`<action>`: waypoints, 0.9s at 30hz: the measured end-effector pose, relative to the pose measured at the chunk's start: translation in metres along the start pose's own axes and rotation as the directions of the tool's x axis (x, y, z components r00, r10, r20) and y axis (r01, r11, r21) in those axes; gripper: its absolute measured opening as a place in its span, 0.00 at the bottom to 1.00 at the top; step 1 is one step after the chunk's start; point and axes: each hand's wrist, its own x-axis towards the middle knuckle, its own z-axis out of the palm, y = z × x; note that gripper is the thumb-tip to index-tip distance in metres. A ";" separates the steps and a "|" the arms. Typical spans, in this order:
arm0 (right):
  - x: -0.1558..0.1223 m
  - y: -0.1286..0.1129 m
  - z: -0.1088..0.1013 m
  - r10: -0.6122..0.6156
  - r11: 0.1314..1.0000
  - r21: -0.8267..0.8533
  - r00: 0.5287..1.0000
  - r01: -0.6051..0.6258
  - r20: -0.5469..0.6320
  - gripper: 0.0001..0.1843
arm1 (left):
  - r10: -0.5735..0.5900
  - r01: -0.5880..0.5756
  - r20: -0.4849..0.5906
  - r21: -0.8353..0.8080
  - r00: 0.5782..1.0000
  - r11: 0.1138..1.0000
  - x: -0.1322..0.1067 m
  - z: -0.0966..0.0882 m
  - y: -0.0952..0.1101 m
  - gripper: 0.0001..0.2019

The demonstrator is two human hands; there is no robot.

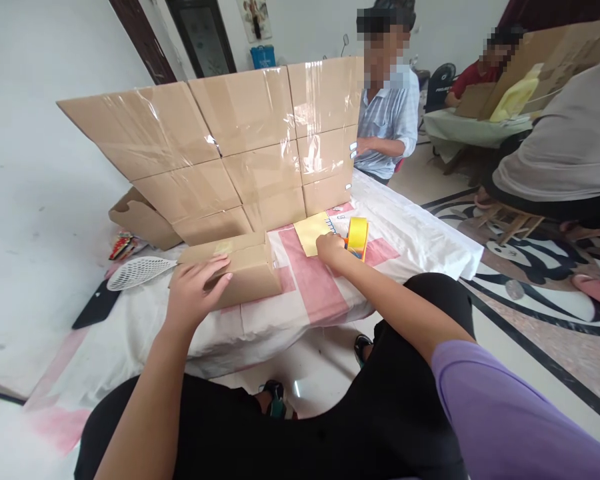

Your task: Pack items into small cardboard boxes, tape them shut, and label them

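On the near side of the table, a small closed cardboard box (247,283) lies in front of me. My left hand (196,285) rests on its left end, with fingers stretched over the top and the thumb apart. To the right, my right hand (331,249) is closed around the handle of a tape dispenser (359,235) carrying a yellow roll. That hand covers most of the handle. Beneath it, a yellow notepad (311,233) with a spiral edge lies on the cloth.
A tall taped cardboard partition (253,150) stands behind the box. At left are a white fly swatter (141,272), a black phone (97,305) and an open carton (147,217). A person in a light shirt (393,113) is behind the table (415,230); others sit at right.
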 end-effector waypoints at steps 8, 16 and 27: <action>-0.024 -0.024 0.000 -0.477 0.849 0.124 0.846 0.513 -0.238 0.23 | -0.012 0.012 -0.009 -0.001 1.000 1.000 0.003 0.002 0.002 0.11; -0.018 -0.037 0.007 -0.541 0.778 0.105 0.747 0.619 -0.387 0.14 | -0.020 0.020 -0.017 0.015 1.000 1.000 0.002 0.004 0.003 0.12; 0.025 0.008 -0.006 -0.056 0.997 -0.056 0.984 0.047 -0.171 0.22 | -0.044 0.044 -0.025 0.001 0.999 0.999 0.004 0.006 0.007 0.12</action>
